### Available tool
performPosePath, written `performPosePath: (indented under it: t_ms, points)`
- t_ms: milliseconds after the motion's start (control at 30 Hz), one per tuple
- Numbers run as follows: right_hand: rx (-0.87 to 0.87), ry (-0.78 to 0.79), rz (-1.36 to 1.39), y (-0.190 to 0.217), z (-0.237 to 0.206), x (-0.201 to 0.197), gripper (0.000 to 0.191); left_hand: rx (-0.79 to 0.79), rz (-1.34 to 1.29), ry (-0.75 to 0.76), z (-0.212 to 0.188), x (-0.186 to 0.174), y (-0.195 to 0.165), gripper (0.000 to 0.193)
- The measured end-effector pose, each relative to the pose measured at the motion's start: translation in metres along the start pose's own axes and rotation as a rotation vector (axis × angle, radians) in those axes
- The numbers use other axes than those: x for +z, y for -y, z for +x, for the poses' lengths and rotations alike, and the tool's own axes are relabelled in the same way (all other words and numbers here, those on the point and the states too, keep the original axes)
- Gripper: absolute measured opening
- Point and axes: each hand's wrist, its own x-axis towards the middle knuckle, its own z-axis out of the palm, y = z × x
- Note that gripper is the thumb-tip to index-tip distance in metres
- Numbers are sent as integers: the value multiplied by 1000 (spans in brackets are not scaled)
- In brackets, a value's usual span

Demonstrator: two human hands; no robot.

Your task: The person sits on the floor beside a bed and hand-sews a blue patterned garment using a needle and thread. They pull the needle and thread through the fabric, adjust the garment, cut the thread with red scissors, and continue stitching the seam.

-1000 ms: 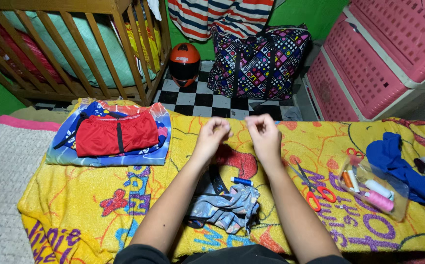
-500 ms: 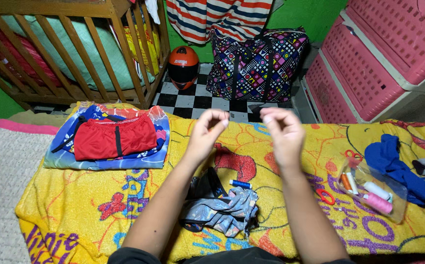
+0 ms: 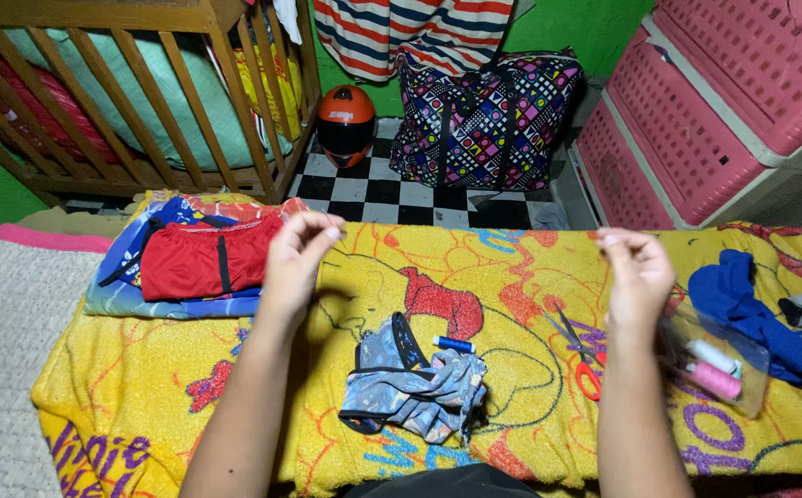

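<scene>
Yellow cartoon-print blanket (image 3: 235, 406) under two raised hands.
Left hand (image 3: 296, 254) and right hand (image 3: 639, 272) are held well apart, fingertips pinched shut; any thread between them is too fine to see. A crumpled grey-blue garment (image 3: 415, 387) with a blue thread spool (image 3: 453, 345) lies between the forearms.

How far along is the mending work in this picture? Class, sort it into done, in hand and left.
Done: red shorts lie folded on a blue cloth at the left. In hand: left hand and right hand are raised apart, fingertips pinched, perhaps on thread too fine to see; a blue spool rests on the grey garment. Left: that garment lies crumpled, scissors lying untouched beside it.
</scene>
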Motion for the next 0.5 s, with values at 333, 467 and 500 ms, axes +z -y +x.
performPosePath:
  t_ms: [333,467,500]
  points:
    - [145,158,33,-2,-51,68,6,-96,-74,236,-18,86,52,9]
    - [128,239,156,22,-71,95,3,-136,-192,273,-34,111,46,13]
    - [109,272,181,28,-75,99,3,-138,-211,273,-37,115,44,13]
